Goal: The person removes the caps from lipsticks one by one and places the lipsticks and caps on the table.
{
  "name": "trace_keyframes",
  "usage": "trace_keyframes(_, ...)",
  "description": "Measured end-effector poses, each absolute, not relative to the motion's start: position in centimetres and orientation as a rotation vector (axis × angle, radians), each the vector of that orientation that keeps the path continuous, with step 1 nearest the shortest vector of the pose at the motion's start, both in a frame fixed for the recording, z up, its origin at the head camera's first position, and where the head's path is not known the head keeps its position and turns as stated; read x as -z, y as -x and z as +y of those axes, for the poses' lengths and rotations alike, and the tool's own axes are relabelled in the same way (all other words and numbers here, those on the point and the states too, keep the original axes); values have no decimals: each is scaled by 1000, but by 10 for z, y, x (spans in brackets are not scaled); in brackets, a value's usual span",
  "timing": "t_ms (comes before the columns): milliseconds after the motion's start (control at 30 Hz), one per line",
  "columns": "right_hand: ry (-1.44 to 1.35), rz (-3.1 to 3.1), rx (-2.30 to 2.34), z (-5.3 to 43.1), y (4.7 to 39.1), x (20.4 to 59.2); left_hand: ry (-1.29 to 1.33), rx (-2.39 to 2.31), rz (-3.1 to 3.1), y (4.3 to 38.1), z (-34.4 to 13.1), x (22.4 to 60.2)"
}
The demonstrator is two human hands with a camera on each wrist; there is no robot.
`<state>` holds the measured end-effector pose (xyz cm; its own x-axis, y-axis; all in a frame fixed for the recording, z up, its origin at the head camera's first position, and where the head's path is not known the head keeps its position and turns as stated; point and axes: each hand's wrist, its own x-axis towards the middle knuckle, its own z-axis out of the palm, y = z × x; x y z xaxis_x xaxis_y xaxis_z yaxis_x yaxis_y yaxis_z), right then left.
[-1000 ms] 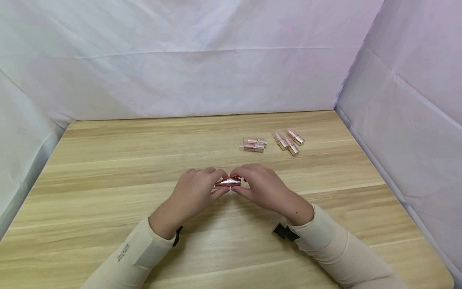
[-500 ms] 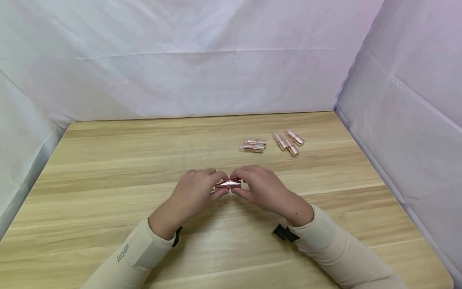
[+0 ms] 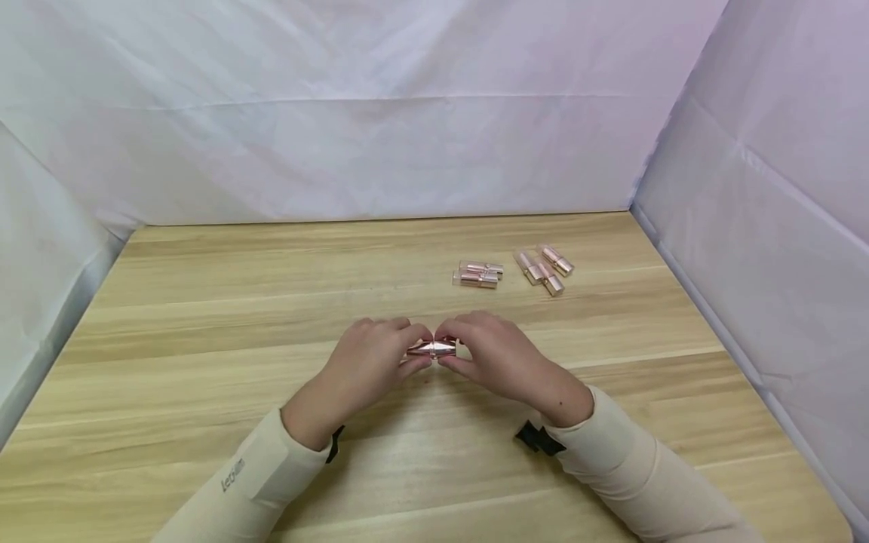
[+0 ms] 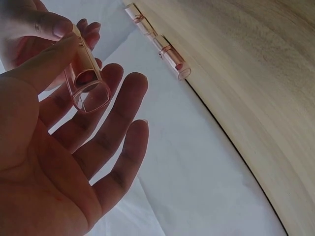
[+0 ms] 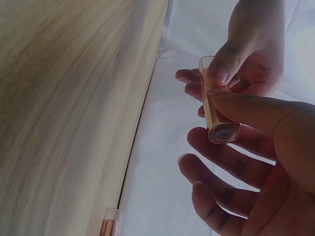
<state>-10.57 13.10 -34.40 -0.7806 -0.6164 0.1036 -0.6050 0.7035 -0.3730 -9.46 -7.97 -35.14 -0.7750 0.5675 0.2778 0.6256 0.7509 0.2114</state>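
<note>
Both hands meet at the middle of the table around one lipstick tube (image 3: 432, 348), rose gold with a clear cap. My left hand (image 3: 370, 358) pinches its clear-cap end between thumb and forefinger, as the left wrist view shows on the cap (image 4: 91, 96). At the other end, my right hand (image 3: 498, 354) pinches the gold base; a round label (image 5: 224, 134) shows on the base's bottom in the right wrist view. The tube lies crosswise, cap toward the left. The remaining fingers of each hand are loosely spread and touch nothing.
Beyond the hands, two similar lipsticks (image 3: 478, 274) lie side by side on the wooden table (image 3: 258, 286). Three more lipsticks (image 3: 545, 269) sit in a loose cluster to their right. White cloth (image 3: 380, 158) hangs behind the table and along its sides.
Both hands keep their pinch on the lipstick, nearly still. The whole head view has shifted very slightly; the lipsticks on the table have not moved.
</note>
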Motion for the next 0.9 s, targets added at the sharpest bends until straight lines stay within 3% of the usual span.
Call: trace_keyframes(900,1052,2892,581,132,106,342,937,428,-2749,95,-79,353)
